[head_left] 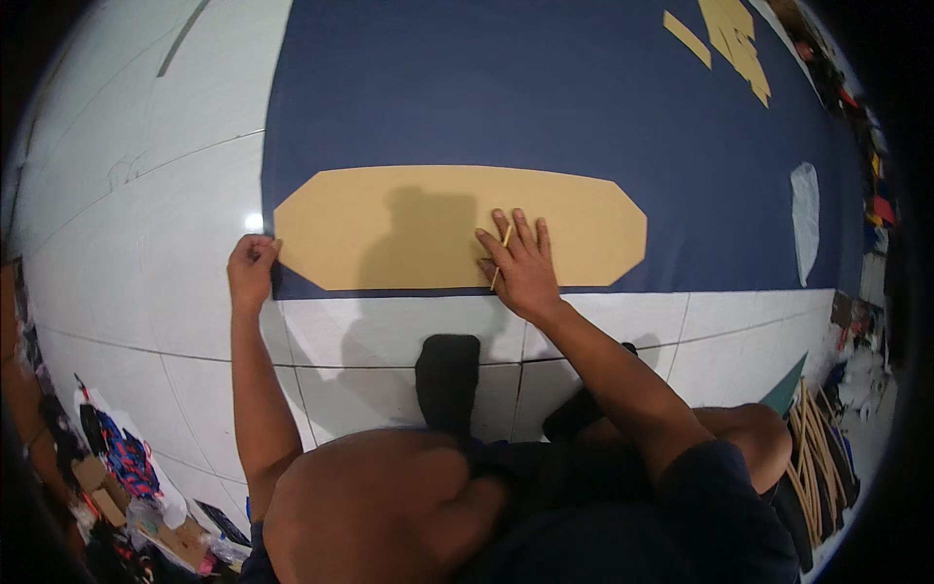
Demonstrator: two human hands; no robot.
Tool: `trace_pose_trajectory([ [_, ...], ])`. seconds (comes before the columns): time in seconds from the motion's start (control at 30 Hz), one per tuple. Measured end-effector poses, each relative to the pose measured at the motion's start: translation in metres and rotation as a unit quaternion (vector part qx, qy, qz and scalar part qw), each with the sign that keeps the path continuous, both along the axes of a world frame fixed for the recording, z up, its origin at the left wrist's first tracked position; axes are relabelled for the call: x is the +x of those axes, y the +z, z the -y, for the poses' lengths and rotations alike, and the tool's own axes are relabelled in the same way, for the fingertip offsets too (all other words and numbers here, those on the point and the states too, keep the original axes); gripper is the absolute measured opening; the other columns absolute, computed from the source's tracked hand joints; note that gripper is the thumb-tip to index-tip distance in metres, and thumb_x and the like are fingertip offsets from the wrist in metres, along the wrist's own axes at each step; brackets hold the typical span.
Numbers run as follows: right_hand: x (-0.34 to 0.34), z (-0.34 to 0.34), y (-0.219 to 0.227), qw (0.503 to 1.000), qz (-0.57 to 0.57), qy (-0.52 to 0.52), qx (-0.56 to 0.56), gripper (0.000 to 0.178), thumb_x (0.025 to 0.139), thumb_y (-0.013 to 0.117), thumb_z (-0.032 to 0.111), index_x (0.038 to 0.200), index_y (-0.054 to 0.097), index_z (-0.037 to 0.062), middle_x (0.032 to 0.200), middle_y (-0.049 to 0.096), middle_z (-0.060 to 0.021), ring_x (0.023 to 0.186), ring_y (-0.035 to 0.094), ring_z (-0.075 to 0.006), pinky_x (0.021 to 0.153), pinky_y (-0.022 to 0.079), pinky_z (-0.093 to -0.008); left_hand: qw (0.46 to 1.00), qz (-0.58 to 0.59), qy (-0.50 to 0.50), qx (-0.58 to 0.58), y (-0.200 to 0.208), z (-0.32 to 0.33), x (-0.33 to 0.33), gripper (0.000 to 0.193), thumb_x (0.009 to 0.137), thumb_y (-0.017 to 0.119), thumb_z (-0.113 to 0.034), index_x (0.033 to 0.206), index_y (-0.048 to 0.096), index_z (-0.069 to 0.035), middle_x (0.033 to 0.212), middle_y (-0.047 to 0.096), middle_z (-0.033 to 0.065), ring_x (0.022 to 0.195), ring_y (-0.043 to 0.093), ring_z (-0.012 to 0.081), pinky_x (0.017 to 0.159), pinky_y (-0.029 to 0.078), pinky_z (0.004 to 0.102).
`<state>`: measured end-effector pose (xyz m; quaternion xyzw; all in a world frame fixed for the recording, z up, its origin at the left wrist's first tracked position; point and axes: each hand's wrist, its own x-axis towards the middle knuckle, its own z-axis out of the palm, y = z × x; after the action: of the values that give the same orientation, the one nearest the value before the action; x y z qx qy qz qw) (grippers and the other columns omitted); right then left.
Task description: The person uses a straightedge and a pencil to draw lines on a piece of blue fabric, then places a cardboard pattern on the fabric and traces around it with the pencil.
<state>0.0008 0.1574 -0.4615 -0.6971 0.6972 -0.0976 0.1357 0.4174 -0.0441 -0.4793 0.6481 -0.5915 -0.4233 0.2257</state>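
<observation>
A long tan card pattern point(418, 209) with cut-off corners lies flat on a dark blue fabric sheet point(409, 88), close to the sheet's near edge. My left hand point(253, 261) is at the pattern's left end, its fingers curled and pinched together where card and fabric edges meet. What lies between those fingertips is hidden. Right of the pattern's middle, my right hand point(525, 268) presses down with its fingers spread. A thin yellow stick point(507, 237), perhaps a pencil, is tucked between the fingers of that hand.
White floor tiles point(146, 224) surround the fabric. Several tan card pieces point(735, 44) lie on its far right part, and a pale crumpled strip point(806, 224) nearer its right edge. Wooden sticks point(817, 457) are bundled at the lower right; clutter point(126, 467) stands at the lower left.
</observation>
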Motion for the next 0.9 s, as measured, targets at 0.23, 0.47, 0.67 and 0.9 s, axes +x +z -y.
trace_pose_trajectory([
  [0.23, 0.007, -0.002, 0.000, 1.000, 0.020, -0.015, -0.005, 0.050, 0.099, 0.064, 0.036, 0.146, 0.054, 0.0210, 0.162, 0.037, -0.0133, 0.153, 0.028, -0.0403, 0.122, 0.015, -0.0651, 0.999, -0.024, -0.021, -0.020, -0.013, 0.003, 0.023, 0.018, 0.095, 0.074, -0.015, 0.099, 0.066, 0.000, 0.086, 0.062, -0.0004, 0.080, 0.054, 0.0085, 0.076, 0.045, 0.0238],
  [0.47, 0.004, -0.007, -0.005, 0.999, 0.016, -0.027, -0.037, 0.048, 0.099, 0.065, 0.037, 0.144, 0.056, 0.0234, 0.162, 0.039, -0.0097, 0.152, 0.031, -0.0373, 0.123, 0.019, -0.0635, 0.999, -0.034, -0.009, 0.015, -0.004, 0.003, 0.006, 0.017, 0.098, 0.073, -0.017, 0.098, 0.066, -0.001, 0.089, 0.063, -0.0016, 0.083, 0.055, 0.0075, 0.078, 0.043, 0.0236],
  [0.67, 0.003, -0.006, -0.003, 0.999, -0.004, -0.024, -0.029, 0.047, 0.100, 0.063, 0.038, 0.144, 0.057, 0.0238, 0.162, 0.039, -0.0101, 0.151, 0.032, -0.0374, 0.123, 0.020, -0.0630, 0.998, -0.054, -0.013, 0.007, -0.006, 0.004, 0.005, 0.016, 0.097, 0.074, -0.015, 0.096, 0.065, -0.002, 0.086, 0.062, -0.0016, 0.080, 0.055, 0.0075, 0.075, 0.044, 0.0230],
  [0.9, 0.004, -0.005, -0.007, 1.000, 0.003, -0.018, -0.013, 0.048, 0.100, 0.062, 0.039, 0.145, 0.056, 0.0241, 0.163, 0.038, -0.0103, 0.152, 0.030, -0.0368, 0.123, 0.018, -0.0620, 0.999, -0.045, 0.005, 0.018, -0.010, 0.003, 0.013, 0.015, 0.096, 0.074, -0.015, 0.097, 0.066, -0.001, 0.087, 0.062, -0.0018, 0.079, 0.054, 0.0077, 0.075, 0.045, 0.0230],
])
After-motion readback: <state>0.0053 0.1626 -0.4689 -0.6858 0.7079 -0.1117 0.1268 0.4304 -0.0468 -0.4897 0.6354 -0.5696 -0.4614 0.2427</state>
